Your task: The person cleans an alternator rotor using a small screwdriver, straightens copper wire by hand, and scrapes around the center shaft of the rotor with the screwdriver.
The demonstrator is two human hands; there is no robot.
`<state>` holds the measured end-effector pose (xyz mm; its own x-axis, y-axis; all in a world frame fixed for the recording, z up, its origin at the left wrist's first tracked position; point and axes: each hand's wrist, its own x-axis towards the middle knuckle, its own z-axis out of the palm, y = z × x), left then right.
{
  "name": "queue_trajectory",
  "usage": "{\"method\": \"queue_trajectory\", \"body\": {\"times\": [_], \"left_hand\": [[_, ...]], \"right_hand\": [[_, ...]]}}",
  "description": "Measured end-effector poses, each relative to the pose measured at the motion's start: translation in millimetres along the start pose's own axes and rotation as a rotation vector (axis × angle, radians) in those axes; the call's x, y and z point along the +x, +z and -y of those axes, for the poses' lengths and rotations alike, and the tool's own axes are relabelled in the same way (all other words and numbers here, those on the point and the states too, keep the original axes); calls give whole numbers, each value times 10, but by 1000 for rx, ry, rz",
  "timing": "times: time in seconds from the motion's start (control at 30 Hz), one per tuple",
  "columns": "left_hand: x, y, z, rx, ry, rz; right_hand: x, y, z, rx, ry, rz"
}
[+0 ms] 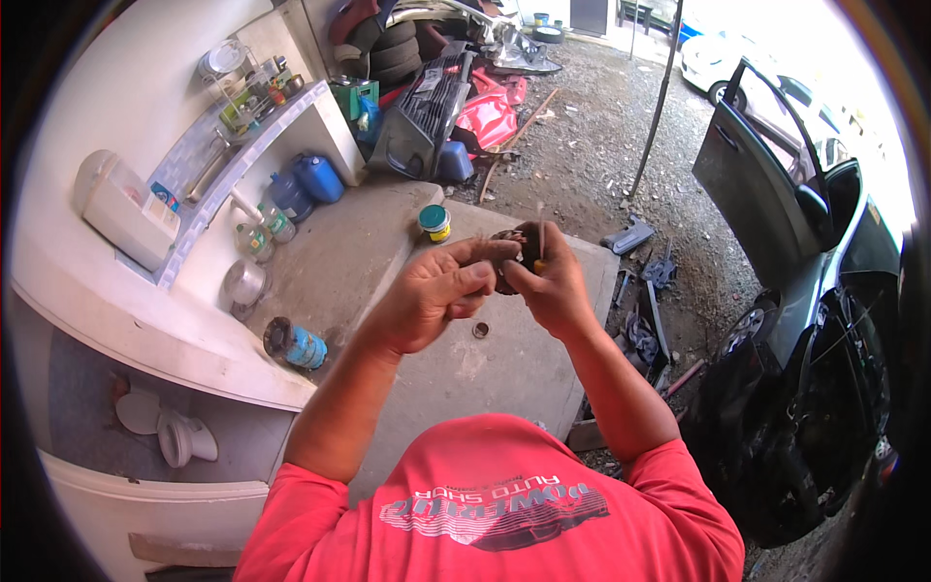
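Observation:
Above the concrete slab, my right hand [558,291] is closed round a dark, brownish, rough round part [506,276], thumb on its near side. A thin pale stick-like tool [540,225] with a yellow lower end stands upright by the same hand's fingers; its kind is unclear. My left hand [436,291] is beside the part, its index finger stretched across the part's top edge. The other left fingers are curled, and whether they pinch something small is hidden. Beyond the left hand, a small tub with a green lid [433,221] stands on the slab.
A small round ring-like piece [481,331] lies on the concrete slab [456,388]. At left are a blue cylinder [296,344], a metal pot [246,281] and blue jugs [318,178]. Car parts [640,335] litter the gravel; a car door [752,155] stands open at right.

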<state>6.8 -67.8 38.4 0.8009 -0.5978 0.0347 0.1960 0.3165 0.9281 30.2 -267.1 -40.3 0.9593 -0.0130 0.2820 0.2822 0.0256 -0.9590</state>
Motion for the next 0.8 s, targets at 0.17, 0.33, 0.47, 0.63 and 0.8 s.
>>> {"method": "queue_trajectory", "body": {"times": [0.17,0.33,0.47,0.63,0.8], "left_hand": [[0,-117,128,-106,107,11],[-172,-156,83,-208,163,-120],[-183,-96,-250,-291,254,-39],[-195,-416,-1045,-199,567,-143],[-333,-737,-1052,-185,493,-364]], "right_hand": [[24,58,43,252,258,84],[68,89,80,-58,66,-25],[-5,165,-48,-513,-146,24],[-171,38,-246,-582,-86,223],[-164,-299,-230,246,159,542]]}}
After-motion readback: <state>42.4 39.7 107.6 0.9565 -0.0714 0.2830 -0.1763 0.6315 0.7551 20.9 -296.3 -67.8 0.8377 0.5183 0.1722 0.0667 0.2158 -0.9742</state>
